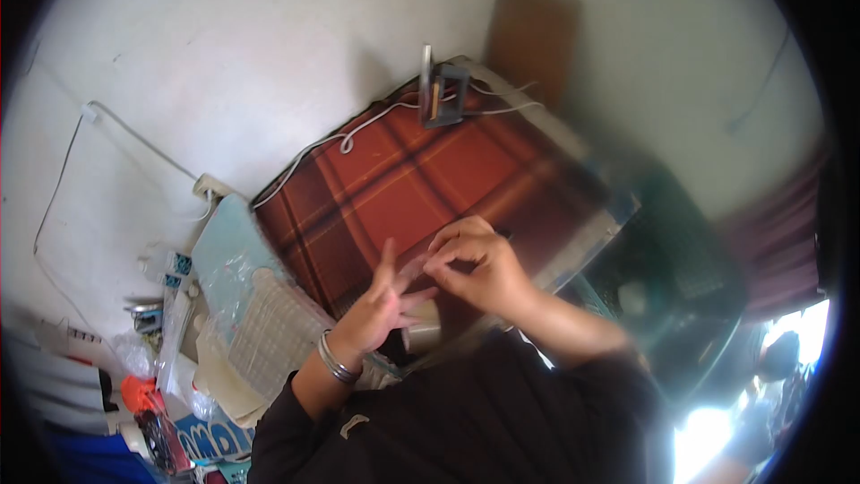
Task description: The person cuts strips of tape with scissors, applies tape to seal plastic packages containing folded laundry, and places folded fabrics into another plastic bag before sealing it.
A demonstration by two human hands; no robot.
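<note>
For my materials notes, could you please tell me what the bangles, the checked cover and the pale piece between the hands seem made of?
Bangles: probably polished metal, given the silvery shine.
Checked cover: cloth or plastic sheeting, fairly matte; its flat lie fits either.
Pale piece: perhaps thin plastic, since it looks translucent, though blurred.

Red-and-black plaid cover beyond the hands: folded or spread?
Spread: the red-and-black plaid cover lies flat, its large checks showing broadly, no doubled-over layer visible. Behind the left hand and right hand, cannot tell.
</note>
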